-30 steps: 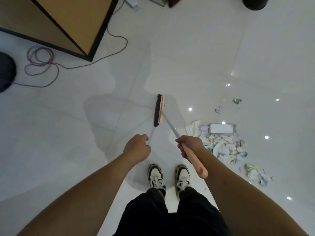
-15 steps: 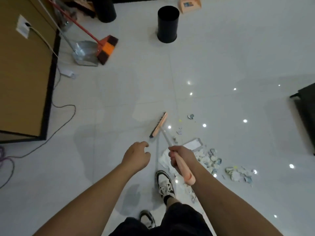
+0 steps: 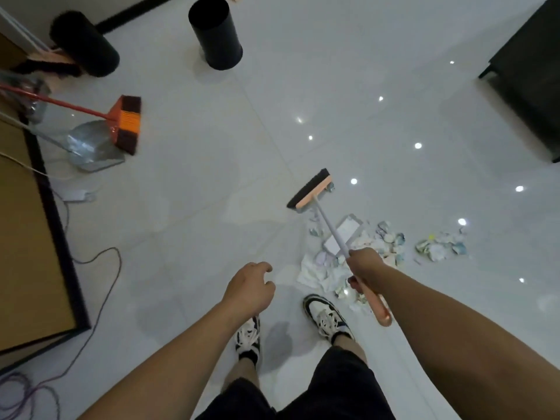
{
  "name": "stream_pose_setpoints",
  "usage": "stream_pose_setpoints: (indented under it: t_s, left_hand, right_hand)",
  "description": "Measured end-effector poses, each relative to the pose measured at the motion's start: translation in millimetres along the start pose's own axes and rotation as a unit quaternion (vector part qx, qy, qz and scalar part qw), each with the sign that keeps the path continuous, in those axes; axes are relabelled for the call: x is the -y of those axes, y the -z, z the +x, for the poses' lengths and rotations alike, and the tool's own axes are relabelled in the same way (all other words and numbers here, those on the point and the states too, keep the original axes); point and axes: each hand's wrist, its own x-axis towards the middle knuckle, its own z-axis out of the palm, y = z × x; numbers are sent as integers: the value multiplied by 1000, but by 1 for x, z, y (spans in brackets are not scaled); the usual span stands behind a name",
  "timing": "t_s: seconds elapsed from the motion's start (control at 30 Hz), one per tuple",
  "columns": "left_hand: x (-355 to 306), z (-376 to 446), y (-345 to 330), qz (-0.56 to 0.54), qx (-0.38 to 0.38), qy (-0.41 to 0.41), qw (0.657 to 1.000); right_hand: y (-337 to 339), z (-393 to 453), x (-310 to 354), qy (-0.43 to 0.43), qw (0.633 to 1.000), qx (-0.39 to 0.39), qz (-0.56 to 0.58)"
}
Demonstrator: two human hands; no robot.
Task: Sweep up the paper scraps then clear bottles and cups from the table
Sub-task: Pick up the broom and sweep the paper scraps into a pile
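My right hand [image 3: 365, 269] grips the pink handle of a small broom [image 3: 312, 189], whose black-bristled head hovers just beyond a pile of torn paper scraps [image 3: 357, 250] on the white tile floor. A smaller clump of scraps [image 3: 441, 247] lies to the right of the pile. My left hand [image 3: 250, 287] hangs in front of me with loosely curled fingers, holding nothing. Both my sneakers stand just short of the pile.
A black bin [image 3: 215, 33] stands at the far middle. A metal dustpan [image 3: 91, 145] and an orange broom [image 3: 125, 122] lean at the left by a wooden cabinet [image 3: 27, 237]. Cables [image 3: 100, 286] trail along the floor. Dark furniture [image 3: 530, 74] sits at the right.
My view has swung up and right, bringing the bin, dustpan and orange broom closer into sight. The small broom's head has turned and now sits beyond the pile. I have stepped forward.
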Motion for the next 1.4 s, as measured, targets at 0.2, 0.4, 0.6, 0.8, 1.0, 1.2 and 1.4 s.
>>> stream_pose_setpoints:
  t_s: [0.2,0.4,0.6,0.8,1.0,1.2,1.4]
  left_hand:
    - [21,3,19,44,37,-79,995]
    - [43,-9,31,103,64,-129,984]
    - [-19,-7,32,140,54,-217,965]
    - [-103,-20,0,165,81,-279,942]
    - [-178,-17,-45,191,111,-300,928]
    - [-241,-19,-86,218,114,-317,916]
    - [-271,-4,-110,240,78,-335,908]
  right_hand:
    - [-27,-69,-86,-65,997,-38,-27]
    - [-75,-129,-117,-26,997,-75,18]
    - [-53,-159,-129,-12,987,-153,44]
    - [-1,-158,-151,-44,978,-84,184]
    - [77,-123,-179,-57,959,-158,226]
    - [174,-78,-204,-80,936,-212,271]
    - [244,-9,-237,-113,888,-166,415]
